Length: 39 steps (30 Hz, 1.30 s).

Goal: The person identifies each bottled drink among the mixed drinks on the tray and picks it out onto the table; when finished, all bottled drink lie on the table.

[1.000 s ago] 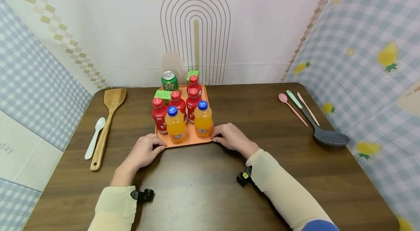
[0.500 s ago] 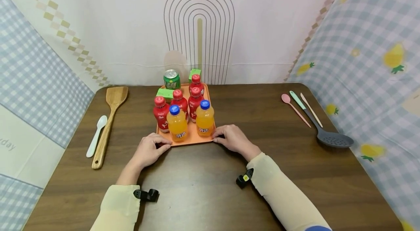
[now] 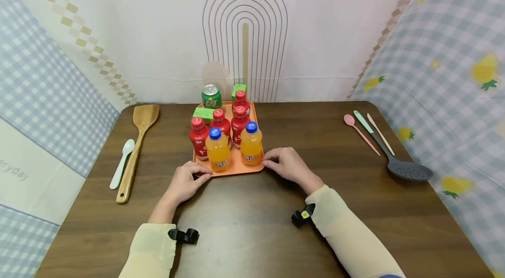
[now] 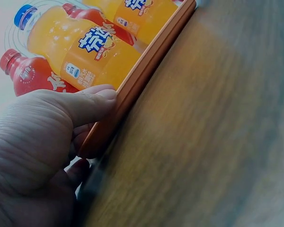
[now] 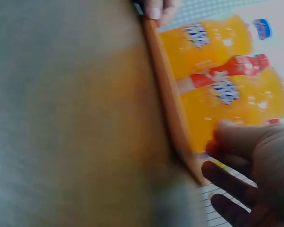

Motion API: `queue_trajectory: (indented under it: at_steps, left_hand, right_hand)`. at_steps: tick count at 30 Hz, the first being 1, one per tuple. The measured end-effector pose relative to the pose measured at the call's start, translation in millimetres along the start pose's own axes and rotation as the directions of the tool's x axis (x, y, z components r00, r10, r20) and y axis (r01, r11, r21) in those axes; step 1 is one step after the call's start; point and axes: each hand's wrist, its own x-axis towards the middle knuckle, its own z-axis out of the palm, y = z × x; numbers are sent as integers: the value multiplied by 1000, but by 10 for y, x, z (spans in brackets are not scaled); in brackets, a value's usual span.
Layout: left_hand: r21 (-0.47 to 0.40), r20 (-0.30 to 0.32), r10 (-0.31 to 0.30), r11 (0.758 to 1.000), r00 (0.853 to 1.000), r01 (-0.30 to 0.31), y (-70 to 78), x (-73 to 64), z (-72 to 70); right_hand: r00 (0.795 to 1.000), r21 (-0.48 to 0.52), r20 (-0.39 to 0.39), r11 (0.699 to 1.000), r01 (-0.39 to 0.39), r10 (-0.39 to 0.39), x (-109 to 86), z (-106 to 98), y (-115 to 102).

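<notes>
An orange tray [image 3: 236, 166] holds two orange-drink bottles with blue caps [image 3: 218, 151] at its front and several red bottles [image 3: 199, 140] behind. Two green boxes [image 3: 203, 113] and a green can [image 3: 211, 97] are at its back. My left hand [image 3: 186, 183] grips the tray's front left corner; in the left wrist view its thumb [image 4: 102, 97] lies on the rim, with the fingers partly hidden around the edge. My right hand [image 3: 289, 165] is at the front right corner. In the blurred right wrist view its thumb and fingers are spread apart beside the rim; contact is unclear.
Left of the tray lie a wooden spatula [image 3: 136, 155] and a white spoon [image 3: 122, 164]. On the right are a pink spoon [image 3: 360, 133], a slotted grey spoon [image 3: 408, 170] and a thin cream-coloured stick [image 3: 380, 133]. A patterned cloth [image 3: 173, 28] hangs behind the table.
The whole head view has shifted slightly, so everything appears further right. My right fingertips have risen a little at the tray corner. The tray and left hand stay in place.
</notes>
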Motion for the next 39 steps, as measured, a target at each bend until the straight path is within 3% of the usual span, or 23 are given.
queue_trajectory:
  at_steps: [4,10,15,20,28,33,39]
  left_hand:
    - [-15,-8,0,1000,1000,0,-8,-14,-1]
    - [-24,-17,2,1000,1000,-2,-33,-46,-12]
    - [-26,-30,5,1000,1000,-6,-29,-53,9]
    - [-25,-25,1,1000,1000,-2,-8,-56,34]
    - [-14,-8,3,1000,1000,-3,8,-35,57]
    - [-14,-16,13,1000,1000,-13,-4,-25,46]
    - [-17,-19,20,1000,1000,-20,-15,-17,41]
  right_hand:
    - [988,124,-145,992,-31,49,40,-178,-120]
    - [970,229,-240,970,87,-30,210,-252,-380]
    - [969,300,-241,945,133,-59,360,-140,-520]
    - [975,370,-224,926,80,5,415,-20,-526]
    - [968,476,-238,879,39,85,370,68,-499]
    - [964,490,-238,872,14,118,374,106,-501]
    - [961,482,-255,876,32,105,379,126,-486]
